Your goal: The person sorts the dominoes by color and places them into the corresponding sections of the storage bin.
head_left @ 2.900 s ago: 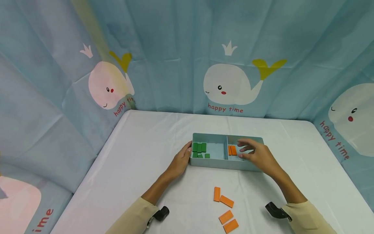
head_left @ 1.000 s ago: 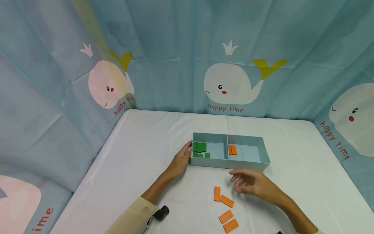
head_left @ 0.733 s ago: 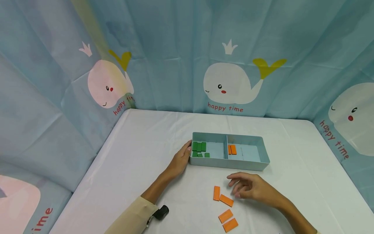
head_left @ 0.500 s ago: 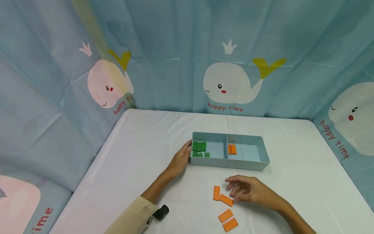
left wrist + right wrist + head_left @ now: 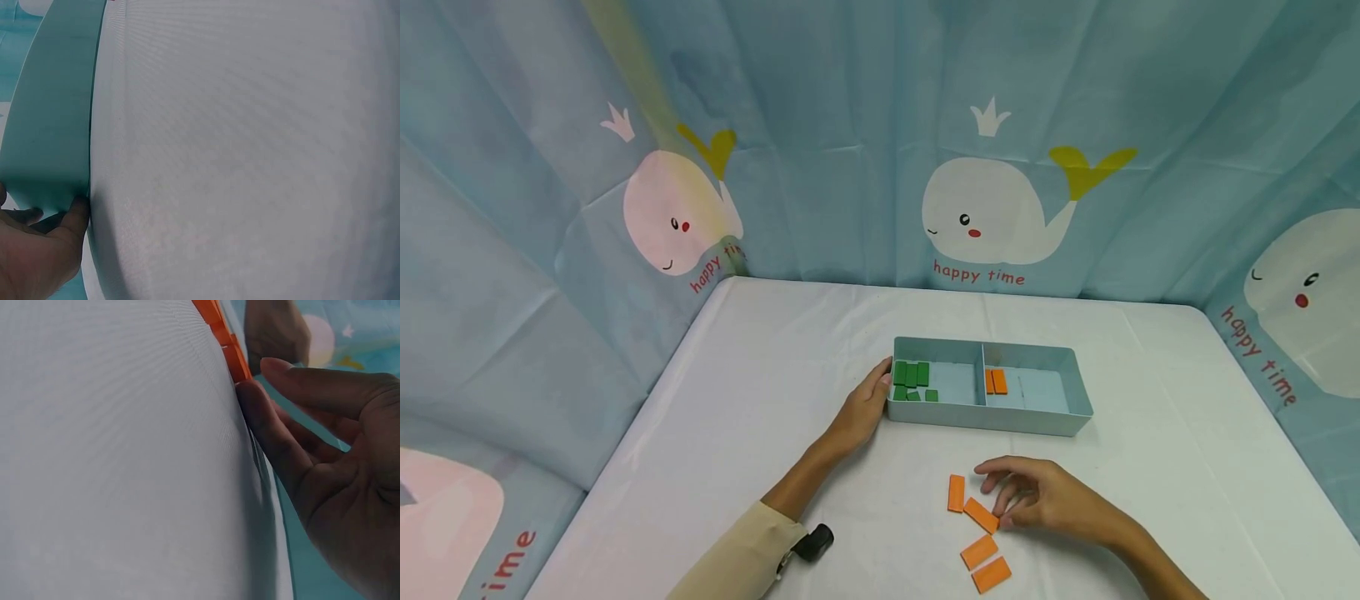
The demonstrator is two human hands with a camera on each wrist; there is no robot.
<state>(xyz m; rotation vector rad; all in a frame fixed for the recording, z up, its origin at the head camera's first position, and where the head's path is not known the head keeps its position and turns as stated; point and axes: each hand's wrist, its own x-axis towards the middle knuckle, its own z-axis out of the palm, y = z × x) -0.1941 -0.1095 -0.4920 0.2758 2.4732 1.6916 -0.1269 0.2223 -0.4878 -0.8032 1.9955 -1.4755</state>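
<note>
A pale blue-green two-compartment box [image 5: 988, 418] stands on the table. Its left end is in the grip of my left hand [image 5: 861, 415]; the left wrist view has the thumb and fingers at the box end [image 5: 53, 119]. Green tiles [image 5: 912, 375] lie in the left compartment, and two orange tiles [image 5: 999, 382] stand beside the divider on the right. In front of the box, my right hand [image 5: 1048, 498] has its thumb against the near end of a slanted orange tile [image 5: 981, 515]. The index finger is stretched out apart from it, as the right wrist view also shows.
More orange tiles lie nearby on the white tablecloth [image 5: 760, 367]: one upright-set tile [image 5: 956, 493] beside the touched one, and two tiles [image 5: 985, 562] nearer the person. A blue whale-print curtain [image 5: 865, 167] hangs behind the table.
My right hand has come out of the right compartment down to the loose orange tiles. The touched tile has turned slightly in the last half second. The left hand has stayed on the box.
</note>
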